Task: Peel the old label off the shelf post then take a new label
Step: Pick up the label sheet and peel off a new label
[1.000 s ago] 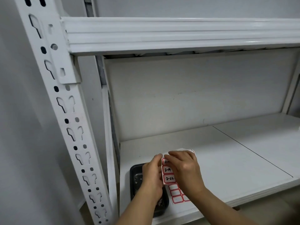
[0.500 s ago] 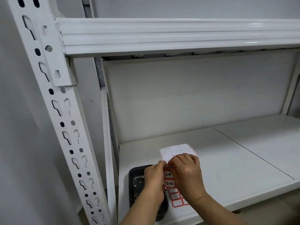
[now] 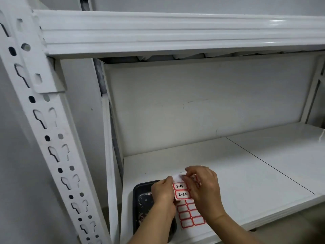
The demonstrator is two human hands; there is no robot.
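A sheet of red-bordered labels (image 3: 182,194) is held just above the lower shelf board (image 3: 246,182); two of its labels carry handwriting, "2-14" and "2-22". My left hand (image 3: 162,193) pinches the sheet's left edge. My right hand (image 3: 204,189) pinches at the sheet's top, where the paper is bent over. A second sheet of blank red-bordered labels (image 3: 190,217) lies flat on the shelf under my hands. The white perforated shelf post (image 3: 52,138) stands at the left, with no label visible on it.
A black tray (image 3: 140,205) with scraps in it sits at the shelf's front left corner, partly under my left forearm. The white upper shelf beam (image 3: 175,32) crosses overhead. A seam divides the lower shelf into two boards.
The sheet's upper part, which stood up flat half a second ago, is now bent over under my right fingers. Both hands stay in about the same place above the shelf.
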